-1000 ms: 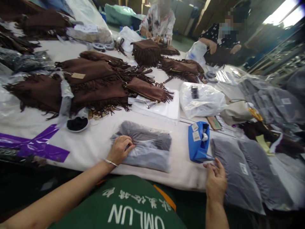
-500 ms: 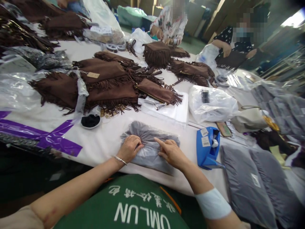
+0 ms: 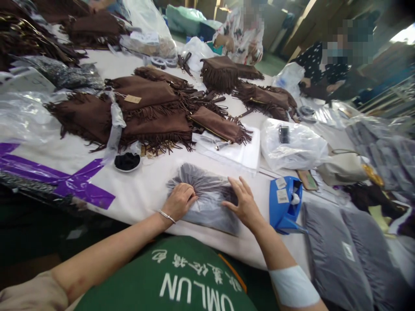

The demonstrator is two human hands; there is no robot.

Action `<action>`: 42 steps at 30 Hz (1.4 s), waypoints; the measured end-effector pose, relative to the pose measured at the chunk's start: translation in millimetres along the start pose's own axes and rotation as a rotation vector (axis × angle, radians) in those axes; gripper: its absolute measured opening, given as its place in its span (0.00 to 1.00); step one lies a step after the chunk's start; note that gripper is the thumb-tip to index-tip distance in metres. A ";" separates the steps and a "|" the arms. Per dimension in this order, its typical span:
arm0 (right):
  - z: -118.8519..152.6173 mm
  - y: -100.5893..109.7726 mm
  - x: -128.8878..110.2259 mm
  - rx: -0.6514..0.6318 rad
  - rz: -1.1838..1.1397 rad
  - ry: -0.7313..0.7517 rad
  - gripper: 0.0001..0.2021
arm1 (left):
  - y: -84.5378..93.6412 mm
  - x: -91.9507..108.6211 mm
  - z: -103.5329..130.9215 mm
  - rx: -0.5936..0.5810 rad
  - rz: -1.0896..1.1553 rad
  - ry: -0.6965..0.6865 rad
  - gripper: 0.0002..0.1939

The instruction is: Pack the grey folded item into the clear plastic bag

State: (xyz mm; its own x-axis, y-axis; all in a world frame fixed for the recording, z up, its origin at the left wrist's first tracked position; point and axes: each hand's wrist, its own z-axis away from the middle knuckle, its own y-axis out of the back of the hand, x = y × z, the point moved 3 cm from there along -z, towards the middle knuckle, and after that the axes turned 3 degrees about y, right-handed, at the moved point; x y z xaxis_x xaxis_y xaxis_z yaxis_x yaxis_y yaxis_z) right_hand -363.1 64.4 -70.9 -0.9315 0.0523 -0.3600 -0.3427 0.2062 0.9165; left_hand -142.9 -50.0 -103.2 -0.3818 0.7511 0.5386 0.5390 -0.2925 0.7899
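Note:
A grey fringed item in a clear plastic bag [image 3: 207, 194] lies on the white table [image 3: 142, 190] in front of me. My left hand [image 3: 179, 201] presses on the bag's left end with fingers curled. My right hand [image 3: 244, 204] lies flat on its right part with fingers spread. A blue tape dispenser [image 3: 285, 205] stands just right of my right hand.
Brown fringed bags [image 3: 145, 112] are piled behind the grey package. Bagged grey items [image 3: 337, 255] lie at the right. A small black dish [image 3: 127, 162], purple tape strips [image 3: 81, 190] and a white plastic bag [image 3: 292, 144] are nearby. Two people [image 3: 246, 34] work across the table.
My right hand left the tape dispenser, came onto the grey package with a pointing finger, and now lies flat with fingers spread. My left hand stayed on the package.

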 end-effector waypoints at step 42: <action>-88.2 -47.8 -39.4 -0.248 -0.042 -0.257 0.32 | 37.5 -44.1 22.3 0.110 -0.112 0.031 0.11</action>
State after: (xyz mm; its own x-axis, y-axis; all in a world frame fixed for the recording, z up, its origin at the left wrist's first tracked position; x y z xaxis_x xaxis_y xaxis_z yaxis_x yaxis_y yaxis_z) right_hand -320.8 -33.6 -85.3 -0.8656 0.2990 -0.4017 -0.4289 -0.0286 0.9029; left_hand -89.1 -80.8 -103.8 -0.4661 0.7563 0.4590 0.5703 -0.1398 0.8095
